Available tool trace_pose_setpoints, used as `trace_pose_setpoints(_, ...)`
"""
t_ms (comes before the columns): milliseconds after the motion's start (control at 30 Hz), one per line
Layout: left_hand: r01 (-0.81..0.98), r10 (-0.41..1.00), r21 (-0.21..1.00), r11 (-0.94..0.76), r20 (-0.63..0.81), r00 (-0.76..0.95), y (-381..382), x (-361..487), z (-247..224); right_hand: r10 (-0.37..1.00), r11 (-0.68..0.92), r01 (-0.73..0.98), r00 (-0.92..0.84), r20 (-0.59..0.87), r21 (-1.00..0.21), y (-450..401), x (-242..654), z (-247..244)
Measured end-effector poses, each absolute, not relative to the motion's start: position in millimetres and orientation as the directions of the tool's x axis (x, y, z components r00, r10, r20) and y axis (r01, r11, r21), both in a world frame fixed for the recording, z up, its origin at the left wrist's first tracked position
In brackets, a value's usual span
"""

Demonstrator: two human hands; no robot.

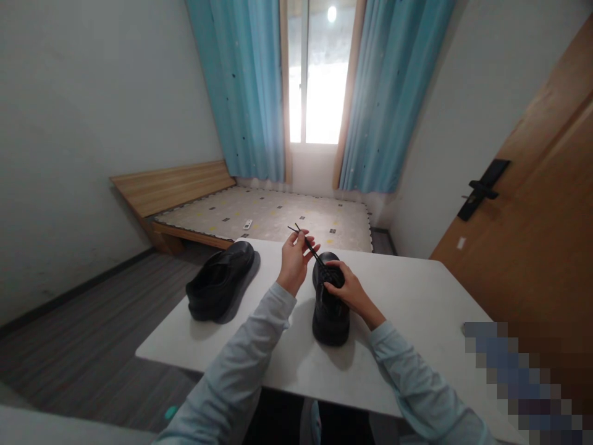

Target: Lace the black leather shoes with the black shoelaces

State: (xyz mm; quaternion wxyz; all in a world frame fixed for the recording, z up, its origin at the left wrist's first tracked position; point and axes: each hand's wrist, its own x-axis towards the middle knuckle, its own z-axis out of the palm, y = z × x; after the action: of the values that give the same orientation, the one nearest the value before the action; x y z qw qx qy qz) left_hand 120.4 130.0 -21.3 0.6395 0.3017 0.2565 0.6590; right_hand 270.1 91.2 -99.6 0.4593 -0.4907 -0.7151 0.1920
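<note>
One black shoe (330,321) stands on the white table in front of me, its heel toward me. My left hand (295,259), just left of its toe, pinches the ends of the dark shoelaces (315,252), which run taut up and leftward from the shoe. The tips of the laces stick out past my fingers. My right hand (347,287) rests on the right side of that shoe, thumb and fingers closed around the lacing area, partly covering it. A second black shoe (215,287) sits on the left part of the table, touched by neither hand.
The white table (407,303) extends to both sides of the shoes. Beyond it is a low bed (278,210) with a small white object (248,224) on it. A wooden door (532,235) with a black handle stands at the right. Blue curtains (250,93) flank the window.
</note>
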Motion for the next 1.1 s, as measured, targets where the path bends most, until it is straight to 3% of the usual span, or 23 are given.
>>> trace_pose_setpoints(167, -0.657, 0.998, 0.753, -0.034, 0.058, 0.014, 143, 118, -40, 0.870, 0.458, 0.524, -0.098, 0.483, -0.718, 94, 270, -101)
trace_pose_setpoints(367, -0.498, 0.998, 0.865, -0.061, 0.058, -0.021, 151, 115, -68, 0.838, 0.510, 0.527, -0.128, 0.530, -0.680, 95, 269, -104)
trace_pose_setpoints(633, -0.691, 0.989, 0.721, -0.060, 0.136, 0.055, 149, 119, -71, 0.788, 0.574, 0.515, -0.137, 0.600, -0.636, 92, 269, -96)
trace_pose_setpoints(800, -0.693, 0.984, 0.719, -0.046, 0.151, 0.092, 145, 120, -71, 0.771, 0.575, 0.493, -0.058, 0.635, -0.653, 86, 270, -88)
trace_pose_setpoints(933, -0.617, 0.985, 0.787, -0.008, 0.113, 0.131, 144, 123, -75, 0.784, 0.528, 0.485, 0.038, 0.620, -0.697, 86, 273, -85)
trace_pose_setpoints(1100, -0.374, 0.982, 0.927, 0.000, 0.072, 0.177, 145, 127, -85, 0.839, 0.453, 0.410, 0.105, 0.534, -0.792, 87, 276, -84)
